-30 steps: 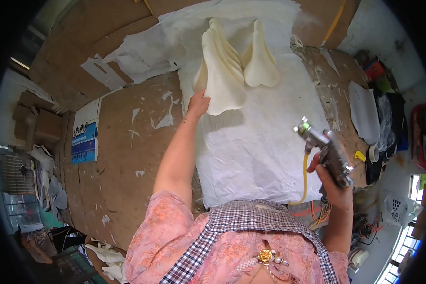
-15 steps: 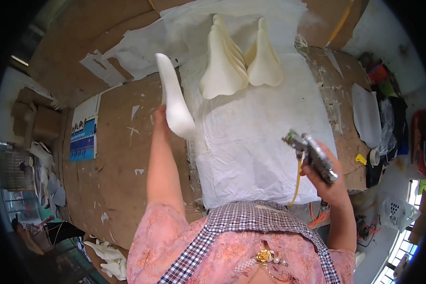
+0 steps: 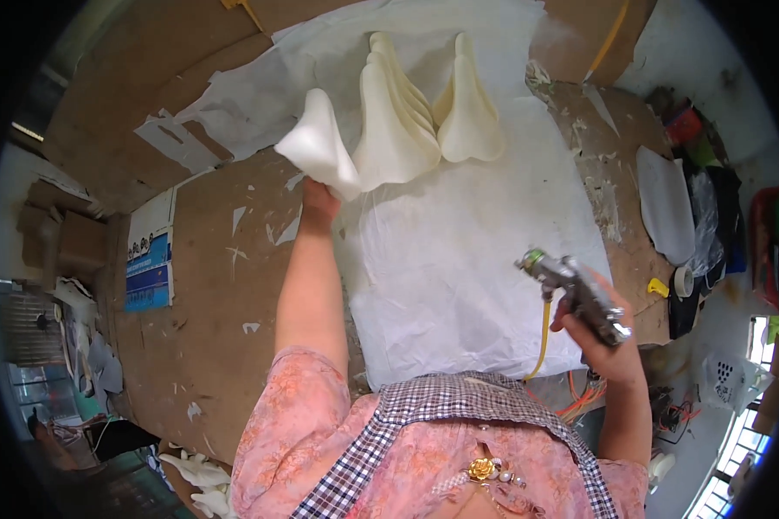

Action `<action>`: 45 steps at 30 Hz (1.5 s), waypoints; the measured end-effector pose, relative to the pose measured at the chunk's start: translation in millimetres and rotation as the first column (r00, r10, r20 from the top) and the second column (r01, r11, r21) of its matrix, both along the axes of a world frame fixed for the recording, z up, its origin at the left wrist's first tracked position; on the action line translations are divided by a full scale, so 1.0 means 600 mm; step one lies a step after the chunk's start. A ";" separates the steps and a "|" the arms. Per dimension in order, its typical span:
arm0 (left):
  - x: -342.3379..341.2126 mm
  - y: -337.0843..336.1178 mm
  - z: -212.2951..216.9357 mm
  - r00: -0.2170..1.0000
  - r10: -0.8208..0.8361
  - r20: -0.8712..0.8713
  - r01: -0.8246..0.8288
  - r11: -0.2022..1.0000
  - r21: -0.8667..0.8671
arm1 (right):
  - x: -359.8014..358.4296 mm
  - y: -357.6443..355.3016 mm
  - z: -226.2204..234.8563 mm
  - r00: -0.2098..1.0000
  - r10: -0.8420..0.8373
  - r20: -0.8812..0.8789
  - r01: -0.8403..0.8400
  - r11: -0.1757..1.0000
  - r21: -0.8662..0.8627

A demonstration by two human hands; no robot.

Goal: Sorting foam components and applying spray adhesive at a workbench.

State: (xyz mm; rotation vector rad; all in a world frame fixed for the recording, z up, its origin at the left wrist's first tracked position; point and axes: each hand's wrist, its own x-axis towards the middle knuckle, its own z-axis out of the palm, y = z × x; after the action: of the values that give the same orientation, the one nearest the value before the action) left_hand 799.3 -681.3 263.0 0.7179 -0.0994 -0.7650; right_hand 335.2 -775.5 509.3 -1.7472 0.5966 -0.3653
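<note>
A white bicycle-saddle-shaped foam piece (image 3: 318,145) is held up at the far left of the white sheet by my left hand (image 3: 321,199). My fingers there are partly hidden behind and under the piece. My right hand (image 3: 604,333) is wrapped round a metal spray gun (image 3: 576,290), its nozzle end pointing left over the sheet. A yellow hose (image 3: 544,337) runs down from the gun. Right of the held piece, several cream saddle-shaped pieces (image 3: 394,130) stand leaning together in a row, with a smaller group (image 3: 470,112) of the same shape beside them.
A white sheet (image 3: 459,285) covers the middle of the cardboard-topped table (image 3: 216,346). To the right lie a roll of tape (image 3: 685,282), a yellow tool (image 3: 658,287) and a white flat panel (image 3: 665,206). More white pieces (image 3: 201,476) sit at the lower left. Orange cables (image 3: 584,394) hang near my right forearm.
My left hand has moved away from me and slightly right, turning the foam piece so its wider face shows beside the row. The spray gun has shifted slightly.
</note>
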 end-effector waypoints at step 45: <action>-0.172 -0.356 0.185 0.711 -0.521 0.472 0.091 0.734 0.674 | -0.105 -0.113 -0.055 0.972 -0.229 0.055 0.220 0.965 0.142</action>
State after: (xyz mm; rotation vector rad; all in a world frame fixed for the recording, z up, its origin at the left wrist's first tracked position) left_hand 696.3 -894.7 374.0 1.6219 -0.6508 -0.8696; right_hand 272.4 -843.5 476.2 -1.5340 0.7533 -0.5310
